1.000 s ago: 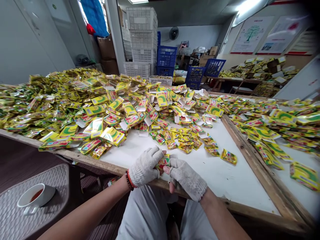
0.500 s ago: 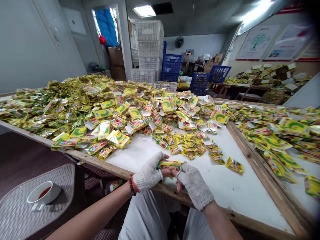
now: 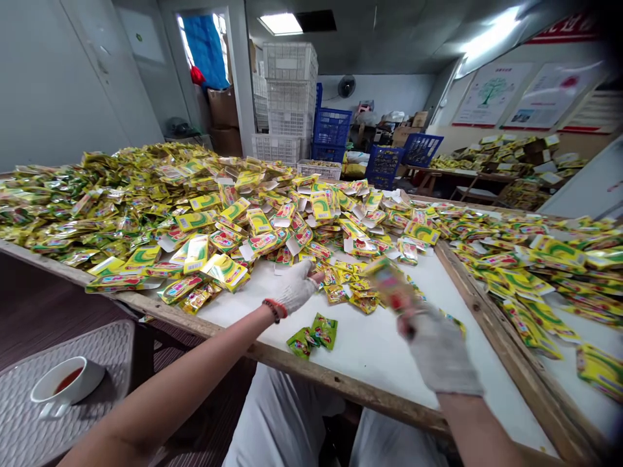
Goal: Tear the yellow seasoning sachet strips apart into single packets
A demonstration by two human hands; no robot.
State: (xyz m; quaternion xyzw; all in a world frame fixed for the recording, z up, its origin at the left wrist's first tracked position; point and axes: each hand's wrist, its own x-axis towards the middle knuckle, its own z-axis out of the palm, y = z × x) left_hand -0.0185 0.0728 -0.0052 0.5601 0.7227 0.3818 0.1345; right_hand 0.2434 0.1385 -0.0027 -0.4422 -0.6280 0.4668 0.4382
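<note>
My right hand [image 3: 435, 347], in a fingerless white knit glove, grips a small yellow carton [image 3: 388, 282] by its lower end. Carton and hand are smeared by motion above the white tabletop [image 3: 384, 347]. My left hand [image 3: 296, 288], gloved the same way and with a beaded bracelet at the wrist, reaches to the near edge of a cluster of yellow sachets [image 3: 360, 285]. Its fingers look apart, with nothing seen in them. Green sachets [image 3: 314, 336] lie on the tabletop near the front edge, between my two arms.
A large heap of sachets [image 3: 121, 201] and open cartons [image 3: 263, 240] covers the table's back and left. Beyond a wooden divider [image 3: 481, 305] lie more flat cartons [image 3: 545, 279]. A cup of dark drink [image 3: 68, 383] stands on a stool [image 3: 29, 344] at left.
My hands have parted. The right has carried the carton up and to the right; the left has let go of it and moved forward. Green sachets now show on the tabletop.
</note>
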